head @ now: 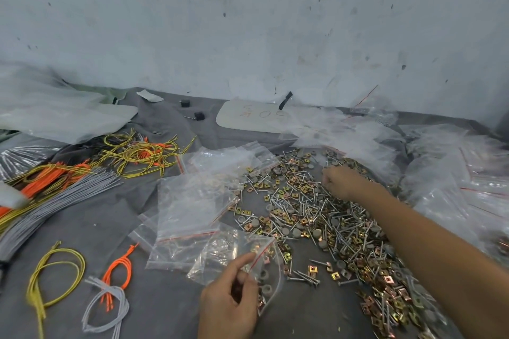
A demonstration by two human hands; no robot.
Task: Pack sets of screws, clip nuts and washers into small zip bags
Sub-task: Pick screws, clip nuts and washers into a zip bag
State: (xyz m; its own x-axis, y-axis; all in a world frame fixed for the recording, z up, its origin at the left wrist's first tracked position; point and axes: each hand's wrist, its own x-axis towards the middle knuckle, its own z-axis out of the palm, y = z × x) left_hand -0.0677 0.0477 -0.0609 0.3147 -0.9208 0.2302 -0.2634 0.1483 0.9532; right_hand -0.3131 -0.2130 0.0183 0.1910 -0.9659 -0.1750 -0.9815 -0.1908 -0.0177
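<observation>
The grey-covered worktop [165, 297] carries a broad pile of screws, clip nuts and washers [311, 217] running from centre toward 4 o'clock. The right forearm stretches in from 4 o'clock across that pile. The right hand [340, 180] is knuckles-up at its far edge with its fingers bunched downward; whether they hold a part I cannot tell. At 6 o'clock the left hand [228, 303] pinches the small zip bag [220, 256], partly filled, by its mouth between thumb and forefinger.

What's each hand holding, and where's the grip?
Left hand pinches a small zip bag at its red-striped mouth edge. Right hand is curled into the hardware pile; any hold cannot be told.
</observation>
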